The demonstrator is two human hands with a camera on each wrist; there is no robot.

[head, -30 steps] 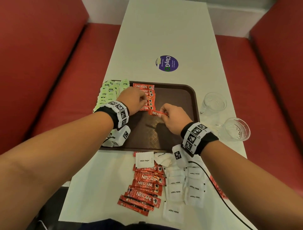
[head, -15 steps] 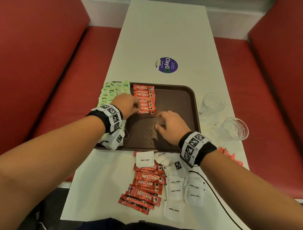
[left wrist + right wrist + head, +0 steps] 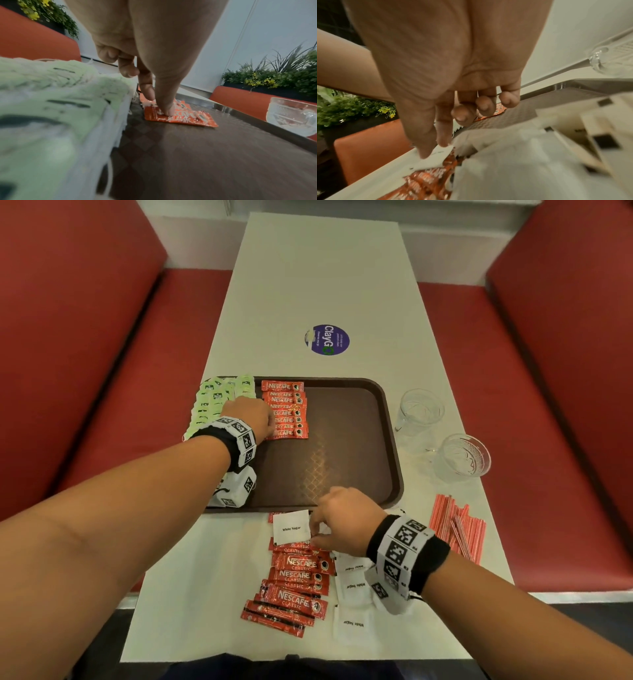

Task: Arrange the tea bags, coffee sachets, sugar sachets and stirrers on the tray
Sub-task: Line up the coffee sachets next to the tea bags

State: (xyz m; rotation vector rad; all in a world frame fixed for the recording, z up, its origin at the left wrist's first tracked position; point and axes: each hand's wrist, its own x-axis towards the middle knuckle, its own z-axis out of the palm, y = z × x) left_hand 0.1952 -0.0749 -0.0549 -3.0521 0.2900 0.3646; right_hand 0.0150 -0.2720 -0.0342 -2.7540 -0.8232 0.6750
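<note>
A: Coffee row half laid on the tray [image 3: 387, 419]; left hand [image 3: 251, 417] pins the nearest sachet [image 3: 180, 117] with straight fingers [image 3: 165, 104].

B: Right hand [image 3: 346, 523] pinches at the white sugar sachet [image 3: 291, 527] topping the loose coffee pile [image 3: 294, 580] on the surface [image 3: 325, 268]. Next, I'd guess, another coffee sachet.

A: Whether it's lifted? Can't tell.

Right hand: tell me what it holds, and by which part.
The right hand pinches the white sugar sachet by its right edge, thumb and forefinger on it; the sachet lies atop the loose coffee sachets on the table.
</note>
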